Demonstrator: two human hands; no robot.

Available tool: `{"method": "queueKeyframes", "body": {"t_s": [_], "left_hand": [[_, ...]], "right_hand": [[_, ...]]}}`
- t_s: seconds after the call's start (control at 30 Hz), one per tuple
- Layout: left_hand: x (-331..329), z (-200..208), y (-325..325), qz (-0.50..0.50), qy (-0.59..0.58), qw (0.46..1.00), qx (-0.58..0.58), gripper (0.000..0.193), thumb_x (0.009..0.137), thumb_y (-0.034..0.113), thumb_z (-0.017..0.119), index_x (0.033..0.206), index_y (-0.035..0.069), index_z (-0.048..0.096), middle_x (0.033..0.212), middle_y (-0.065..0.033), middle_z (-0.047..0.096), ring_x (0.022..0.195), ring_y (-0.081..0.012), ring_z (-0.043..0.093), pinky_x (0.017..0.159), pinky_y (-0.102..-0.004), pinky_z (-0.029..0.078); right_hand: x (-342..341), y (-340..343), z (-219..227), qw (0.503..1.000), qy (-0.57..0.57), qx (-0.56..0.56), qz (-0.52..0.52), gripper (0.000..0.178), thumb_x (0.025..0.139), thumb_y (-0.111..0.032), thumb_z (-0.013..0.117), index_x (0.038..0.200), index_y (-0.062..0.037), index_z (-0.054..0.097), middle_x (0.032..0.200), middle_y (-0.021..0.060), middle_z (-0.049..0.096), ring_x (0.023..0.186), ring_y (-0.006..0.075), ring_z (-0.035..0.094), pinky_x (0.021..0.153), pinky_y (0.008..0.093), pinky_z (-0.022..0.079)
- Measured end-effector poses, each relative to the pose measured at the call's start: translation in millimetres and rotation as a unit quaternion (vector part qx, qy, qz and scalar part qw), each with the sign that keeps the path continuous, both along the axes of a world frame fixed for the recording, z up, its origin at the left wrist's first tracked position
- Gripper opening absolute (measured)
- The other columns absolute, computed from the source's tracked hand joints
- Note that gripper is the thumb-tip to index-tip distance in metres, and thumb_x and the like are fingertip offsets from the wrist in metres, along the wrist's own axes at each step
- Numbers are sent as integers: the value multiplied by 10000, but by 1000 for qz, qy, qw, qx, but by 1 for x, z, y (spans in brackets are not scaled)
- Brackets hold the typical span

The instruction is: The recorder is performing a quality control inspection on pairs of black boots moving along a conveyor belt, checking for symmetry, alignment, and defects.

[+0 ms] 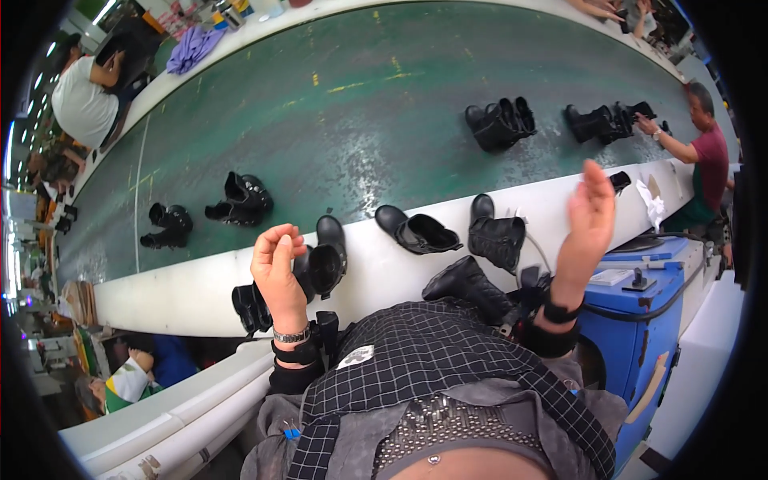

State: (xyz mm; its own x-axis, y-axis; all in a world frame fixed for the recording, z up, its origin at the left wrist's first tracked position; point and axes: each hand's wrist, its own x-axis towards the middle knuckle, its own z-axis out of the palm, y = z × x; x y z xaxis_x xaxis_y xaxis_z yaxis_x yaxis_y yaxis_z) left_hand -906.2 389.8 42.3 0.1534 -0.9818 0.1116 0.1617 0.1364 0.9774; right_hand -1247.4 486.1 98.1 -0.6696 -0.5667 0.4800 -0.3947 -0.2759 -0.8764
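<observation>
Both my hands are raised over the white ledge, and nothing shows in either. My left hand (276,268) has its fingers loosely bent with the thumb apart, close beside an upright black boot (326,268). My right hand (590,212) is held up with its fingers stretched out, touching no boot. Between the hands, one black ankle boot (418,232) lies on the ledge and another boot (496,238) sits to its right. Nearer my apron, a black boot (468,286) lies tilted. More black boots (252,308) are partly hidden beside my left wrist.
Beyond the white ledge (160,300) runs a green conveyor belt (320,128) carrying boot groups (500,124) (240,198). A blue machine (624,320) stands at my right. One co-worker (708,152) handles boots at far right; another person (84,100) sits at far left.
</observation>
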Motion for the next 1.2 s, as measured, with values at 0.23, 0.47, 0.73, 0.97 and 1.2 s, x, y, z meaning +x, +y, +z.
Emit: {"method": "queueKeyframes", "body": {"t_s": [0.23, 0.47, 0.73, 0.97, 1.2], "left_hand": [[36, -30, 13, -26, -139, 986, 85, 301, 838, 68, 591, 1123, -24, 557, 1024, -84, 599, 944, -138, 552, 836, -252, 436], [36, -55, 33, -217, -81, 962, 144, 782, 653, -27, 501, 1394, -4, 254, 1376, -170, 354, 1294, -232, 332, 1057, -305, 261], [42, -72, 25, -371, -107, 913, 132, 997, 565, 49, 625, 1448, 77, 164, 1416, -140, 315, 1349, -215, 245, 1100, -303, 154], [17, -127, 14, -226, -234, 941, 96, 921, 628, 95, 797, 1389, 62, 280, 1252, -88, 489, 1120, -199, 508, 952, -295, 405], [-1, -111, 19, -220, 132, 936, 242, 380, 855, 142, 629, 1212, 77, 518, 1127, -55, 568, 1034, -207, 578, 857, -456, 523]], "right_hand": [[93, -39, -60, 831, 353, 321, 287, 873, 642, -214, 737, 1366, 5, 301, 1272, 288, 433, 1180, 419, 441, 998, 448, 359], [84, -56, -71, 825, 241, 424, 287, 670, 656, -213, 704, 1233, -2, 438, 867, 230, 627, 816, 378, 614, 723, 417, 481], [66, -48, -93, 872, 91, 403, 261, 279, 735, -207, 651, 817, 50, 581, 654, 191, 596, 633, 298, 610, 607, 385, 462], [71, -37, -103, 857, -107, 405, 299, 258, 822, -165, 609, 991, 29, 584, 766, 45, 601, 593, 87, 560, 467, 211, 474], [71, -27, -115, 878, -211, 321, 287, 233, 832, -159, 597, 980, 21, 585, 714, 33, 589, 551, 82, 541, 444, 235, 437]]}}
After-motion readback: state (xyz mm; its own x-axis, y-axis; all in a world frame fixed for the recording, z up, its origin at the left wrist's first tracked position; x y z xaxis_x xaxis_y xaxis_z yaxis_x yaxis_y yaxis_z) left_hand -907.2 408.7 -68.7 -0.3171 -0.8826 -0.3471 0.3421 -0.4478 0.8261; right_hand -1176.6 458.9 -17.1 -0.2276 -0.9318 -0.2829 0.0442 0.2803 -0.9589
